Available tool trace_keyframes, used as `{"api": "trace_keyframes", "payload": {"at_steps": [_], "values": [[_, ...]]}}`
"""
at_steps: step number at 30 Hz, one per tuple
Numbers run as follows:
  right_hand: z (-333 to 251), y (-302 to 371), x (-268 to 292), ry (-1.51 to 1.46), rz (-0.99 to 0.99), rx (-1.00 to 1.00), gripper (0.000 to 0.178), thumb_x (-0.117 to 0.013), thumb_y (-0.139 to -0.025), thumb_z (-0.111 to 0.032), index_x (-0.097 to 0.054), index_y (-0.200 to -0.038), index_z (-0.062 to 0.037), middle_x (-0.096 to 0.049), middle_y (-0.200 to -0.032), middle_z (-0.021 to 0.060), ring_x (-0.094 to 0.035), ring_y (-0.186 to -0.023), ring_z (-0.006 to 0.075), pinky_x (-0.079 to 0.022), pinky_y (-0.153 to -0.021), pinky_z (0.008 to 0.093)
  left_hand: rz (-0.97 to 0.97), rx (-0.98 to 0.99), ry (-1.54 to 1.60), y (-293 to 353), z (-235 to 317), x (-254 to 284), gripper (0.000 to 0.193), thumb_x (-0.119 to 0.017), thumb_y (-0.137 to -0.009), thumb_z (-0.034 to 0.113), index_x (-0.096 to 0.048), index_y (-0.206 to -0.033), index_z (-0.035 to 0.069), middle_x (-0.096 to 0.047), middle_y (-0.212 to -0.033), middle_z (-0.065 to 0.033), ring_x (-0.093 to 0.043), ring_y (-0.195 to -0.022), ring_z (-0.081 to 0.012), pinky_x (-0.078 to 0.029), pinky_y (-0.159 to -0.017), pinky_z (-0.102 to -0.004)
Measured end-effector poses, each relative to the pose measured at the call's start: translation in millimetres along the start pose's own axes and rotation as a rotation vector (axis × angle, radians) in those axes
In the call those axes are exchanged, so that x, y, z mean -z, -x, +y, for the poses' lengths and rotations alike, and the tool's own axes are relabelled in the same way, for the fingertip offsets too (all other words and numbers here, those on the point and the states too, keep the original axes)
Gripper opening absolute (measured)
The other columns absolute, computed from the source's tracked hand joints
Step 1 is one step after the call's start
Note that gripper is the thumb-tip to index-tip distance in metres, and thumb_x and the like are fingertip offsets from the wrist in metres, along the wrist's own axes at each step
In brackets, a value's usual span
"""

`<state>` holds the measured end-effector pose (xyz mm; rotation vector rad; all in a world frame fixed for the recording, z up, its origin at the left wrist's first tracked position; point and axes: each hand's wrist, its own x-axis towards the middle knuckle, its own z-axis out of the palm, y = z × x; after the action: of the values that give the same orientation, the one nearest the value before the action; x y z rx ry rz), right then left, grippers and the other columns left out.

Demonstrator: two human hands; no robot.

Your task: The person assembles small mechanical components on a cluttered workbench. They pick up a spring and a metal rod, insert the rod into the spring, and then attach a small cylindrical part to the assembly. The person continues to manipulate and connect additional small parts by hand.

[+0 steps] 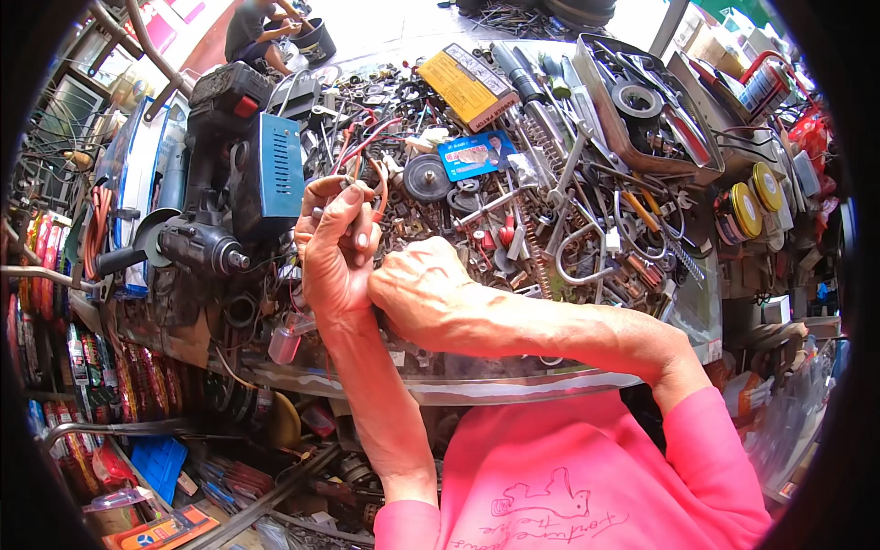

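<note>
My left hand (335, 243) is raised over the near left part of the cluttered table, palm turned up. Its thumb and fingers pinch something small and metallic, too small to name. My right hand (417, 284) is curled closed against the heel of my left hand, its knuckles up; whatever its fingers hold is hidden. Just beyond the fingers, red and copper-coloured wires (380, 176) rise from the pile. A dark round wheel (427, 177) and a blue card (477, 157) lie past my hands. Left of them stand a blue vented box (278, 170) and a black power tool (200, 247).
Loose bolts, springs and fittings cover the table. An orange-yellow box (467, 87) lies at the back, beside a metal tray (646, 110) of tools. Yellow-lidded jars (747, 211) stand at right. Packed shelves (101, 376) fill the left. Another person (261, 37) sits far back by a black bucket (314, 43).
</note>
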<state>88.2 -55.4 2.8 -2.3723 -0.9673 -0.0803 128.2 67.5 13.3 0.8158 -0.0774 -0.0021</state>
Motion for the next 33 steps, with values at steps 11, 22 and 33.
{"api": "trace_keyframes", "payload": {"at_steps": [11, 22, 33], "values": [[7, -5, 33, -0.056, -0.080, -0.127, 0.023, -0.067, -0.071, -0.024, -0.064, -0.070, -0.0012, -0.063, -0.069, 0.0179, -0.065, -0.071, 0.0347, -0.051, -0.062, 0.0448, -0.001, 0.004, -0.016, -1, 0, 2, 0.020, -0.067, -0.085, -0.001, -0.056, -0.102, 0.001, -0.066, -0.084, -0.0137, -0.045, -0.046, -0.0074, -0.031, -0.039, -0.0188], [23, 78, 87, -0.745, 0.130, -0.503, 0.022, -0.072, -0.075, -0.015, -0.069, -0.086, 0.0031, -0.070, -0.075, 0.0117, -0.067, -0.069, 0.0149, -0.053, -0.064, 0.0286, -0.050, 0.054, -0.049, 2, -2, -5, 0.017, -0.066, -0.087, 0.005, -0.059, -0.101, 0.001, -0.067, -0.084, -0.0142, -0.047, -0.048, -0.0076, -0.033, -0.040, -0.0187], [24, 108, 74, -0.551, 0.597, -0.335, 0.024, -0.075, -0.076, 0.002, -0.069, -0.098, -0.0036, -0.071, -0.083, 0.0024, -0.050, -0.053, 0.0001, -0.039, -0.045, 0.0187, -0.281, 0.303, -0.311, 14, -15, -27, 0.022, -0.069, -0.089, 0.015, -0.067, -0.101, -0.003, -0.069, -0.080, -0.0132, -0.039, -0.046, -0.0011, -0.026, -0.041, -0.0157]]}}
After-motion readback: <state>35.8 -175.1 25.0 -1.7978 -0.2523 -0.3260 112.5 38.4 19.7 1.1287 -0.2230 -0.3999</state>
